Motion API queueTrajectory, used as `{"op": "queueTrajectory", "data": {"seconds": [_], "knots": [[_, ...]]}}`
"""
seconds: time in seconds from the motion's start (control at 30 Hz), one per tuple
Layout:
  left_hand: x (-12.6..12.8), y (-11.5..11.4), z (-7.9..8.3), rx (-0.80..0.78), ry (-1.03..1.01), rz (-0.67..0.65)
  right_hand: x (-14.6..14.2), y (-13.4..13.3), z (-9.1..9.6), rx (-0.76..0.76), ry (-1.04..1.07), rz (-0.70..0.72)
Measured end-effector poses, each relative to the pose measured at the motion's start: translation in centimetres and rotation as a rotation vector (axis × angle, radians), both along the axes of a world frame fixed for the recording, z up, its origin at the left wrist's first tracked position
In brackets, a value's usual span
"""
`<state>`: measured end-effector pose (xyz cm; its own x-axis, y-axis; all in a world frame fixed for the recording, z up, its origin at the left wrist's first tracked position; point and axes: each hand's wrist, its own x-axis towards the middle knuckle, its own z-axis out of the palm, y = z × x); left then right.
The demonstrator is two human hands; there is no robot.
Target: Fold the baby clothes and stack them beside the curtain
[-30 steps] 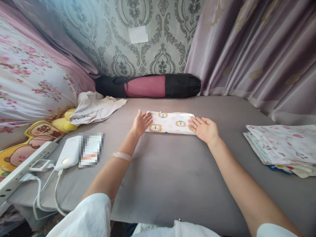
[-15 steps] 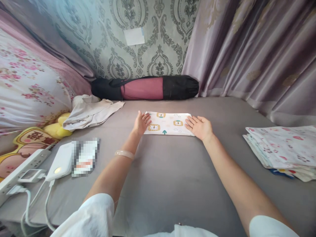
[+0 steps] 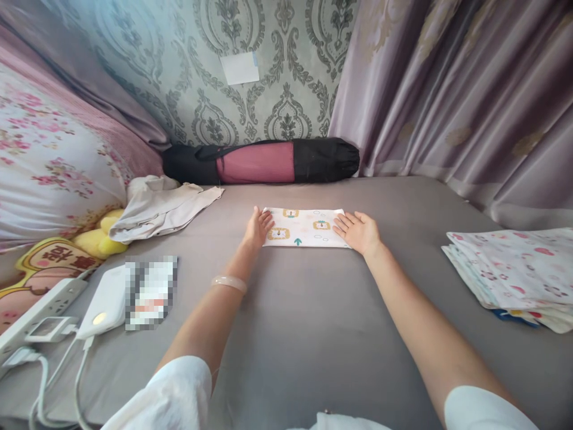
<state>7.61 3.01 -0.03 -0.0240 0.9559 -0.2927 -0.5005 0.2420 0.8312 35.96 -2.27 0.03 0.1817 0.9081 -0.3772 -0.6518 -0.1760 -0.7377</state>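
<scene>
A folded white cloth [image 3: 307, 229] printed with lion faces, small clouds and a green leaf lies flat on the grey sheet [image 3: 308, 334]. At its left end rests my left hand [image 3: 258, 229], palm turned up and fingers stretched onto the edge. My right hand [image 3: 362, 232] lies the same way at the right end, fingers spread over the border. Both hands touch the cloth without gripping it. A pale bangle [image 3: 229, 283] circles my left wrist.
Folded printed cloths [image 3: 514, 269] are stacked at the right. A rolled black and pink bag [image 3: 255, 162] lies along the wall. At left are beige fabric [image 3: 161, 209], a yellow plush toy [image 3: 101, 236], a power strip [image 3: 45, 307], a white device [image 3: 105, 301] with cables and a blurred packet [image 3: 154, 292].
The view has shifted slightly. My right hand sits a little further in over the cloth's right end; the left hand and the cloth look nearly the same.
</scene>
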Motion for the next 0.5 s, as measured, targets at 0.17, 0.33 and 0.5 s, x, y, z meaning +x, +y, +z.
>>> {"op": "queueTrajectory", "data": {"seconds": [0.17, 0.33, 0.5], "knots": [[0.4, 0.0, -0.4, 0.013, 0.065, 0.028, -0.3, 0.3, -0.4, 0.025, -0.171, 0.044], [0.8, 0.1, -1.5, 0.074, 0.213, 0.086, -1.1, 0.8, -0.7, 0.027, -0.386, 0.046], [1.6, -0.7, -2.1, 0.167, 0.537, 0.062, -2.2, 1.3, -1.4, 0.045, -0.631, 0.062]]}}
